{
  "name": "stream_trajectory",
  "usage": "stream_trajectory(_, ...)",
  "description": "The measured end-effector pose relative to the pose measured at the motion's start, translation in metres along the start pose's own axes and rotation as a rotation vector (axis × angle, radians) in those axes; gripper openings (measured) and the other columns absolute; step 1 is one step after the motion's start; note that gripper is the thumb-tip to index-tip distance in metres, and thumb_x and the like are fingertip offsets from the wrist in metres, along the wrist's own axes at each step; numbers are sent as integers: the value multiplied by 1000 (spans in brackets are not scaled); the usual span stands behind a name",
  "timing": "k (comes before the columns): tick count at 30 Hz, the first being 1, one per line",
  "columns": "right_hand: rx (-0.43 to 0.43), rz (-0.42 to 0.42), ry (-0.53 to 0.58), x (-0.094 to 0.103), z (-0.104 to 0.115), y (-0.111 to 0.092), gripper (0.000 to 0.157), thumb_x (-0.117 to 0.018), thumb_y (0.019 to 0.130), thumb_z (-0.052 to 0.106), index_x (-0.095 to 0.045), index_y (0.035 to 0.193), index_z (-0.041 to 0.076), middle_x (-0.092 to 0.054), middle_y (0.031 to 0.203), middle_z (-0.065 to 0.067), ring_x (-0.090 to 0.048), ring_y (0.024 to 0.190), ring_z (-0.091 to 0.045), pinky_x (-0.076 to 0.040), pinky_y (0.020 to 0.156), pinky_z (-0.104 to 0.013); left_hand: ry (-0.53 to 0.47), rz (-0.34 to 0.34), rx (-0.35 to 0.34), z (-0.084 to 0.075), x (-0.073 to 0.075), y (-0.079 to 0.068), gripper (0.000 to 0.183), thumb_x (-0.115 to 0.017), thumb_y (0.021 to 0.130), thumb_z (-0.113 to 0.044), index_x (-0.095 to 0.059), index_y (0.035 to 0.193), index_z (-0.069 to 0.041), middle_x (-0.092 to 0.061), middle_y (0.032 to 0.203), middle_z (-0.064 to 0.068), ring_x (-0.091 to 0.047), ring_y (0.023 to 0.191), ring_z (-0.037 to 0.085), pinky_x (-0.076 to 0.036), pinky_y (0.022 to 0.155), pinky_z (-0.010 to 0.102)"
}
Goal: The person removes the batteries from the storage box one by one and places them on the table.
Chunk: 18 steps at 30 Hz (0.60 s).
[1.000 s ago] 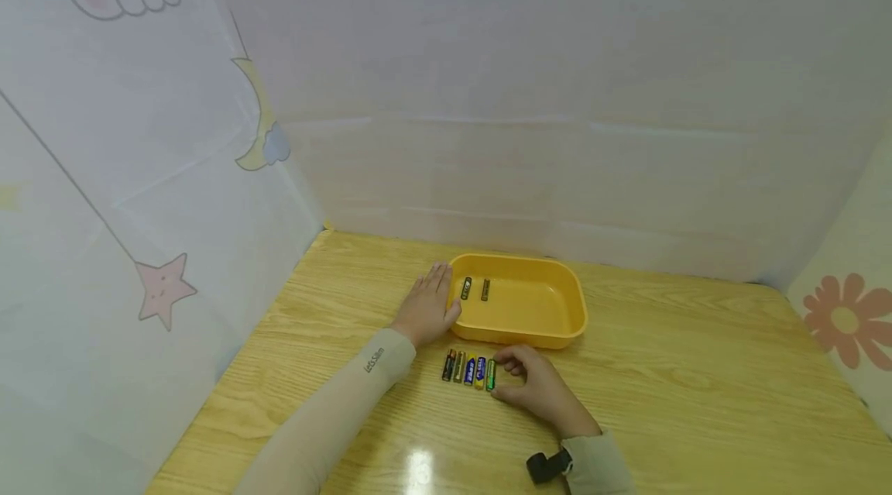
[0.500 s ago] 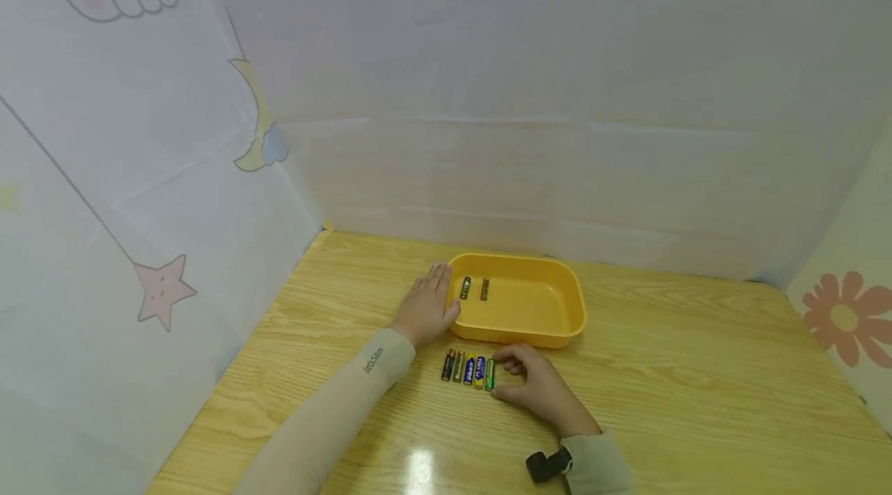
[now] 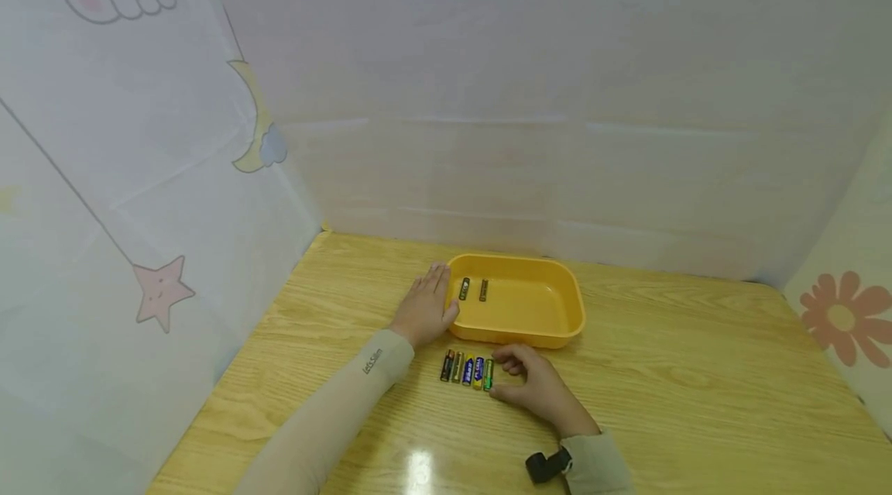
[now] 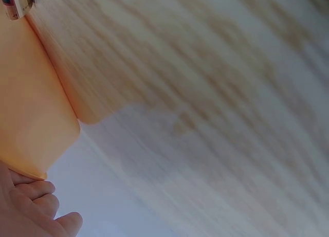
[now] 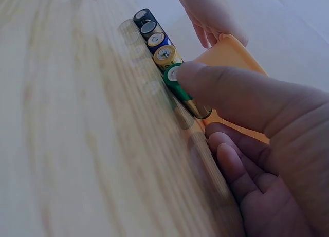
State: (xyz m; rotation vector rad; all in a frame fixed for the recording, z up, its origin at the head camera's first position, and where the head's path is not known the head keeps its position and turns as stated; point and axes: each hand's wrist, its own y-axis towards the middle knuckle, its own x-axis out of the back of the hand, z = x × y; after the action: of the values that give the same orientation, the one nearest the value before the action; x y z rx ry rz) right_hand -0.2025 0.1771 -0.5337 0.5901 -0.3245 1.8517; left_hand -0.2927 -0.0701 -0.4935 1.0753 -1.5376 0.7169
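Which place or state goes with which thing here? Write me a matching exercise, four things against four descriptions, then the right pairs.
Things
1. Left hand
2. Green battery
3. Right hand
4. Yellow tray

Places and states
A. Two batteries lie inside, toward its left end
B. At the left side of a container
C. At the right end of a row of five, seen from the head
D. Its thumb touches the end of a battery

Right pairs: 1-B, 2-C, 3-D, 4-A

A screened-off spot (home or studio, I cannot tell): pale sheets (image 3: 446, 92) with a pink star (image 3: 162, 293) lower left and a red flower (image 3: 846, 318) lower right wall in a wood-grain table (image 3: 697, 379).
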Motion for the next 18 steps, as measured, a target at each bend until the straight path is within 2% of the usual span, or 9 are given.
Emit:
stream_trajectory(6,3,-1,22,0,3,1,47,-89,79,24,-68,119,10,-66,111,2,-60,96,-14,-54,87,-29,4,9,2,0,1,-1,70,-31,107,-40,-15,161,1,-18,167,19,-10,155,29,-19,125,49)
stream_trajectory(11,-11,-23,29,0,9,1,38,-83,86,22,-68,118,8,-68,110,0,-63,95,-15,-56,85,-29,19,1,-1,1,1,-2,73,-24,106,-46,-16,160,2,-20,166,19,-12,155,30,-20,124,49)
stream_trajectory(15,-52,-57,58,3,18,-1,27,-77,91,19,-69,115,9,-68,106,1,-63,92,-14,-56,83,-28,7,-1,-4,0,2,-2,71,-28,107,-43,-17,160,2,-20,166,20,-12,155,30,-19,124,50)
stream_trajectory(18,-42,-87,74,7,25,-3,22,-74,93,17,-70,113,9,-69,104,1,-62,91,-13,-55,81,-27,6,4,-5,-1,4,-1,69,-30,107,-41,-17,160,2,-19,167,20,-12,155,30,-19,124,50)
